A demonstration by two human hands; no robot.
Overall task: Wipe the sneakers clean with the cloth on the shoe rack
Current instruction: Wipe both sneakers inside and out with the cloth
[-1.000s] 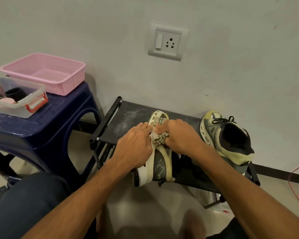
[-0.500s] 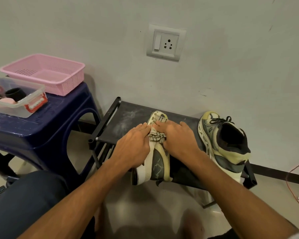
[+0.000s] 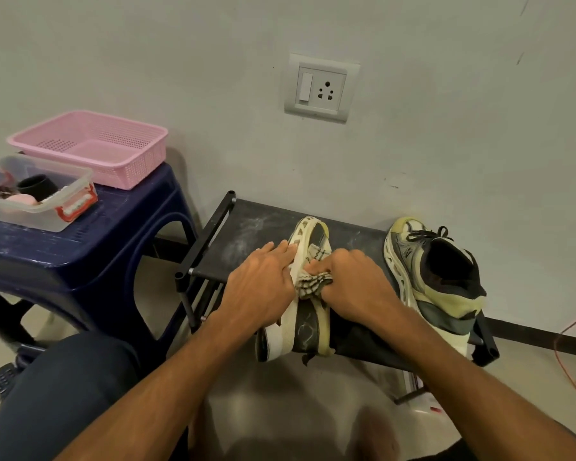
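Sneaker, on its side on the shoe rack, is braced by the flat left hand — cloth, bunched in the right hand, should be drawn firmly along the upper.

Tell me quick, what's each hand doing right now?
Left hand: open, pressing flat on the sneaker.
Right hand: closed on the cloth.

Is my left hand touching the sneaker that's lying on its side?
Touching. The head view shows the left hand resting with straight fingers on the pale sole of the tipped sneaker, with no gap between them.
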